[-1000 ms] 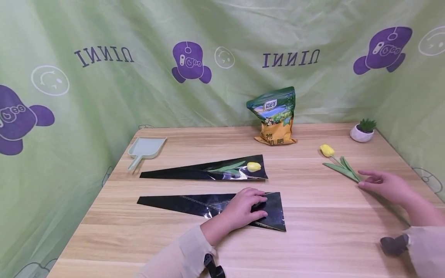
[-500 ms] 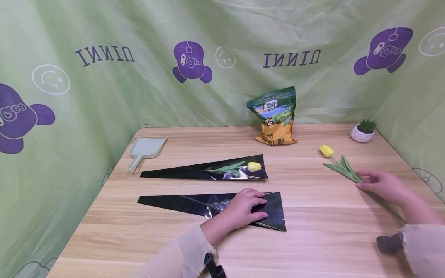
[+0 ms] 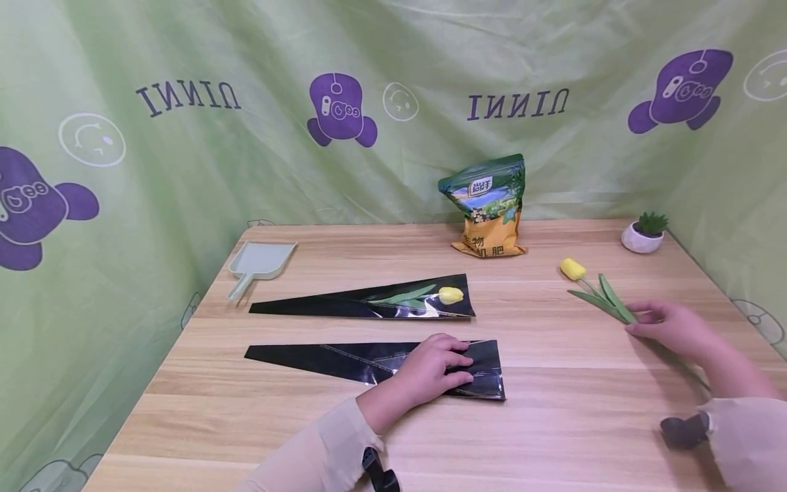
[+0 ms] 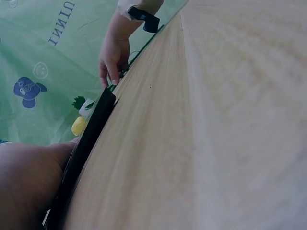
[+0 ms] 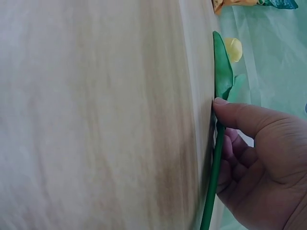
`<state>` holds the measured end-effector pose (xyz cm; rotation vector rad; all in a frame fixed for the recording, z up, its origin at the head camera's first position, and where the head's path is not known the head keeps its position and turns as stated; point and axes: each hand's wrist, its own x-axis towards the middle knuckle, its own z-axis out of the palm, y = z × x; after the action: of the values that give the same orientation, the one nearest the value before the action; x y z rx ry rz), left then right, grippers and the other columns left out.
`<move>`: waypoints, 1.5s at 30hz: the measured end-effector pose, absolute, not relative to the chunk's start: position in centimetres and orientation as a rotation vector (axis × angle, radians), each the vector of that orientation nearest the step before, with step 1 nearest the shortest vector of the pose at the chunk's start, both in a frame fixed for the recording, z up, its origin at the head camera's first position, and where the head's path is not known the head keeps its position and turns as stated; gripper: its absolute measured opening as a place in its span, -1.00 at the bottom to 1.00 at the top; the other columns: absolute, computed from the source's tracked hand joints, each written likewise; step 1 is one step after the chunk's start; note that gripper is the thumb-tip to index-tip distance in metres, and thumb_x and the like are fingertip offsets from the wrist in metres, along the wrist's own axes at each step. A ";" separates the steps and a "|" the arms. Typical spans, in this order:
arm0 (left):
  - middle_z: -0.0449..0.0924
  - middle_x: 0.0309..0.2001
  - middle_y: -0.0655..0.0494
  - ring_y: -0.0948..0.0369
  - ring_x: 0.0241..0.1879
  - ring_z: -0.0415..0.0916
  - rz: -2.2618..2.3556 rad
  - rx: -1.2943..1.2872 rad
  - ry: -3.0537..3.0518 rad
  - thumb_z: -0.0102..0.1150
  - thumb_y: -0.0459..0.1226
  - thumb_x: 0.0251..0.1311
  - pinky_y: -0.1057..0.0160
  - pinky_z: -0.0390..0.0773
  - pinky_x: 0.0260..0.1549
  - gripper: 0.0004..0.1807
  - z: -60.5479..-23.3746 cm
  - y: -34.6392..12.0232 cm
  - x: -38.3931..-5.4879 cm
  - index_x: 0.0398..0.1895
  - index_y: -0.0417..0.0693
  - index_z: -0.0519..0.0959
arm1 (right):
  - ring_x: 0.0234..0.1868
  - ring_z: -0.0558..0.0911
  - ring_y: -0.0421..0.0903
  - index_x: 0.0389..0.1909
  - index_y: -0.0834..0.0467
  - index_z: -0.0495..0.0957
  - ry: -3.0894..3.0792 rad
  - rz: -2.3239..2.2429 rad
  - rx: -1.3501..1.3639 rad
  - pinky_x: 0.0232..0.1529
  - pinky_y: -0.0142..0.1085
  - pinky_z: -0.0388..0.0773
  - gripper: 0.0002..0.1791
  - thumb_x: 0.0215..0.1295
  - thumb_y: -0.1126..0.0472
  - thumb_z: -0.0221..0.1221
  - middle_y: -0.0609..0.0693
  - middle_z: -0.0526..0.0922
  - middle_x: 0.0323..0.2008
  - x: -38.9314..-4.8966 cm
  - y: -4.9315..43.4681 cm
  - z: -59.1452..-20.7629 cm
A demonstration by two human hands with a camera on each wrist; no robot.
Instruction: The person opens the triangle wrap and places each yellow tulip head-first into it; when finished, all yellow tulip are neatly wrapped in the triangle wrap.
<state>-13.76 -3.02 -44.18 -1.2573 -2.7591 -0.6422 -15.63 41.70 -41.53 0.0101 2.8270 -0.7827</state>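
In the head view my left hand (image 3: 430, 369) lies over the wide end of a black tapered flower sleeve (image 3: 344, 360), thumb and bent fingers gripping its film near the mouth. The mouth bulges a little. My right hand (image 3: 679, 331) pinches the green stem of a yellow artificial tulip (image 3: 573, 269) just below its leaves, as the right wrist view shows with thumb (image 5: 235, 112) on the stem (image 5: 214, 177). The bloom points away and left, close over the table. Behind the left hand's sleeve lies a second black sleeve (image 3: 320, 305) holding another yellow tulip (image 3: 451, 295).
A pale green dustpan (image 3: 261, 261) lies at the table's back left. A green and orange fertilizer bag (image 3: 488, 208) stands at the back, and a small succulent in a white pot (image 3: 641, 239) sits in the back right corner. Green printed cloth (image 3: 393, 171) hangs around the table (image 3: 553, 437).
My right hand has moved slightly left with the tulip. The near corner of the left hand's sleeve has drawn upward and its mouth has changed shape; the left hand has stayed in place.
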 end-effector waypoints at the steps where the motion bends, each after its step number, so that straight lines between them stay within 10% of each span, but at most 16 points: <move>1: 0.61 0.16 0.15 0.21 0.22 0.46 -0.646 -1.254 -2.756 0.25 -0.03 0.25 0.33 0.39 0.30 -0.68 -44.2 -3.0 -13.8 -0.02 0.08 0.72 | -0.16 0.61 0.02 0.25 0.47 0.32 2.824 -0.785 0.011 -0.21 -0.22 0.43 -0.30 0.30 0.03 0.24 0.42 0.61 -0.08 -15.6 41.7 -41.5; 11: 0.66 0.12 0.14 0.22 0.26 0.50 -0.768 -1.163 -2.751 0.20 -0.09 0.30 0.32 0.40 0.32 -0.74 -44.2 -3.0 -13.7 -0.06 0.06 0.73 | -0.08 0.58 0.16 0.27 0.47 0.30 2.800 -0.786 0.033 -0.20 -0.15 0.43 -0.26 0.33 -0.02 0.21 0.42 0.57 -0.06 -15.6 41.4 -41.1; 19: 0.66 0.12 0.16 0.27 0.25 0.50 -0.827 -1.100 -2.759 0.18 -0.09 0.32 0.29 0.42 0.31 -0.75 -44.0 -2.8 -14.0 -0.05 0.08 0.72 | -0.29 0.50 -0.41 0.33 0.47 0.19 2.729 -0.944 0.039 -0.29 -0.43 0.49 -0.26 0.38 0.02 0.17 0.26 0.63 -0.08 -15.7 40.3 -40.2; 27: 0.67 0.11 0.17 0.27 0.24 0.52 -0.844 -1.080 -2.747 0.20 -0.08 0.30 0.31 0.43 0.29 -0.75 -44.1 -2.8 -14.3 -0.06 0.08 0.72 | -0.31 0.54 -0.40 0.40 0.46 0.02 2.665 -1.180 0.038 -0.30 -0.37 0.61 -0.22 0.42 0.09 0.13 -0.06 0.61 -0.18 -16.0 38.8 -39.5; 32: 0.67 0.10 0.17 0.27 0.22 0.53 -0.847 -1.070 -2.739 0.20 -0.07 0.30 0.31 0.46 0.27 -0.74 -44.2 -2.8 -14.5 -0.05 0.08 0.72 | -0.30 0.58 -0.40 0.20 -0.07 0.31 2.591 -1.490 0.019 -0.30 -0.44 0.61 -0.63 0.44 0.18 0.10 -0.42 0.56 -0.30 -15.8 38.1 -39.5; 35: 0.67 0.10 0.17 0.27 0.22 0.53 -0.869 -1.068 -2.731 0.20 -0.07 0.30 0.29 0.47 0.27 -0.73 -44.2 -2.8 -14.7 -0.05 0.06 0.72 | -0.31 0.58 -0.38 -0.02 -0.33 0.31 2.458 -1.757 0.025 -0.33 -0.48 0.58 -0.64 0.44 0.25 0.09 -0.42 0.59 -0.31 -15.7 37.3 -39.4; 45: 0.68 0.08 0.17 0.24 0.22 0.53 -0.865 -1.043 -2.742 0.20 -0.07 0.30 0.25 0.45 0.29 -0.71 -44.1 -2.7 -15.0 -0.02 0.05 0.71 | -0.40 0.64 -0.28 0.02 -0.03 0.30 1.816 -2.646 0.071 -0.43 -0.45 0.66 -0.60 0.34 0.47 0.11 -0.14 0.65 -0.40 -15.3 33.4 -38.5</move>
<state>-14.97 -2.70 -44.10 -1.0426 -2.7422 -0.8647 -15.29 33.45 -38.46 0.0708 1.8163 -2.6465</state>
